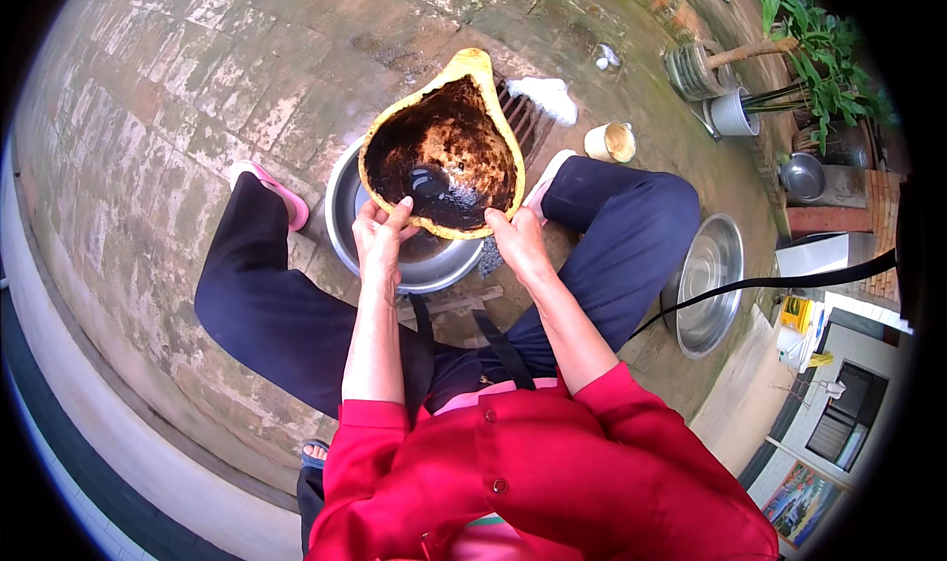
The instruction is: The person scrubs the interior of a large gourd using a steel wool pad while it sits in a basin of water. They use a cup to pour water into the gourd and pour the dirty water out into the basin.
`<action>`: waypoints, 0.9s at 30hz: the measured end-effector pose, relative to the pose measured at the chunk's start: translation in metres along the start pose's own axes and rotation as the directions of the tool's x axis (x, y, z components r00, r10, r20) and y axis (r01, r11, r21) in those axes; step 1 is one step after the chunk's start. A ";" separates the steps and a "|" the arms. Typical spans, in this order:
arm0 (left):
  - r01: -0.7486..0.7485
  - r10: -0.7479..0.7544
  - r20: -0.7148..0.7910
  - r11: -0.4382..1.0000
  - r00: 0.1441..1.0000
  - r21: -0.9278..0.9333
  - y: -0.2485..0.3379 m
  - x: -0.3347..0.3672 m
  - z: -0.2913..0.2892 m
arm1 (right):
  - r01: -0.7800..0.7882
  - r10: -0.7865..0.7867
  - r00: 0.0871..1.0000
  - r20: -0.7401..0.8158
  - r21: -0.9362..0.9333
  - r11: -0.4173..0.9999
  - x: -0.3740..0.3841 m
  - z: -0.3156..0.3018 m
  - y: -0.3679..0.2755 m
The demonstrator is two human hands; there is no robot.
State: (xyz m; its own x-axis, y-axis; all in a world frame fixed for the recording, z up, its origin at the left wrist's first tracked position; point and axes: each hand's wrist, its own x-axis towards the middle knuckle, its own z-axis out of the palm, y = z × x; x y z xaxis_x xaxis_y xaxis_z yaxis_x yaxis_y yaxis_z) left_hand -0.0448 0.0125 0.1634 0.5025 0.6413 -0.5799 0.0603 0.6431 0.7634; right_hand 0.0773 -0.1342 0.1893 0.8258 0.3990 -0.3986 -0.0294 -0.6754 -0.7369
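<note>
Between my two hands I hold a gourd ladle (pixel 454 152), a halved yellow gourd with a dark, stained inside. A little liquid shines at its bottom. My left hand (pixel 382 234) grips the near left rim, thumb on the inner edge and fingers underneath. At the near right rim my right hand (pixel 518 238) pinches the edge in the same way. The narrow end of the gourd points away from me. Beneath it stands a metal basin (pixel 342 216) on the ground, partly hidden by the gourd and my hands.
White foam (pixel 545 98) lies on a drain grate (pixel 523 127) beyond the gourd. A small cream-coloured tub (pixel 610 142) stands beside my right foot. Another metal basin (pixel 710 285) is right of my knee. Potted plants (pixel 730 112) line the far right. Someone's sandalled foot (pixel 315 451) shows at lower left.
</note>
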 end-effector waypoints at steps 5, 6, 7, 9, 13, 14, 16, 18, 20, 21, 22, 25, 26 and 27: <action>-0.267 0.370 -0.304 0.905 0.878 0.333 -0.011 0.004 -0.003 | 0.053 -0.053 0.995 -0.079 -0.004 0.999 0.000 0.009 -0.010; -0.325 0.480 -0.293 0.833 0.827 0.448 -0.011 0.002 -0.007 | 0.053 -0.050 0.995 -0.086 0.036 0.998 -0.001 0.009 -0.010; -0.351 0.541 -0.286 0.784 0.791 0.512 -0.003 -0.002 -0.006 | 0.040 -0.040 0.996 -0.082 -0.003 0.999 -0.002 0.009 -0.014; -0.370 0.496 -0.239 0.827 0.835 0.423 0.000 -0.007 -0.008 | -0.013 0.009 0.998 -0.059 -0.060 0.998 -0.002 0.011 -0.018; -0.382 0.413 0.023 0.818 0.910 0.430 -0.004 -0.018 -0.001 | 0.055 -0.064 0.991 -0.118 -0.080 0.995 0.004 0.025 -0.002; -0.358 0.367 0.074 0.811 0.927 0.463 -0.007 -0.021 0.003 | 0.068 -0.078 0.992 -0.096 -0.096 0.993 0.003 0.025 -0.006; -0.379 0.337 0.178 0.765 0.925 0.521 -0.018 -0.023 0.012 | 0.038 -0.049 0.994 -0.102 -0.108 0.993 0.001 0.022 -0.011; -0.413 0.316 0.267 0.700 0.911 0.582 -0.028 -0.022 0.012 | -0.013 0.005 0.998 -0.062 -0.130 0.991 0.001 0.023 -0.015; -0.382 0.256 0.285 0.689 0.924 0.616 -0.029 -0.020 0.013 | 0.061 -0.071 0.994 -0.087 -0.107 0.992 0.003 0.028 -0.006; -0.366 0.230 0.289 0.673 0.929 0.642 -0.028 -0.020 0.012 | 0.097 -0.106 0.989 -0.103 -0.095 0.991 0.003 0.030 -0.002; -0.217 0.086 0.234 0.751 0.969 0.624 -0.023 -0.020 0.012 | 0.085 -0.095 0.992 -0.087 -0.112 0.990 0.005 0.031 0.001; -0.013 -0.109 0.224 0.875 0.968 0.483 -0.002 -0.027 0.018 | 0.025 -0.035 0.998 -0.053 -0.182 0.983 0.005 0.032 0.005; -0.011 -0.105 0.235 0.895 0.966 0.446 -0.003 -0.027 0.019 | 0.029 -0.042 0.997 -0.066 -0.188 0.982 0.004 0.033 0.004; -0.008 -0.101 0.245 0.913 0.964 0.409 -0.005 -0.026 0.020 | 0.046 -0.058 0.996 -0.067 -0.164 0.985 0.004 0.033 0.004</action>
State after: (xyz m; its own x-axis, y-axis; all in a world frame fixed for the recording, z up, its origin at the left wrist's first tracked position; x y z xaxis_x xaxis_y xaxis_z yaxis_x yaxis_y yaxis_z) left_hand -0.0410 -0.0155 0.1807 0.6896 0.4511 -0.5666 0.4034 0.4106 0.8178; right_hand 0.0620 -0.1149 0.1667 0.8622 0.3947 -0.3176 0.1017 -0.7489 -0.6548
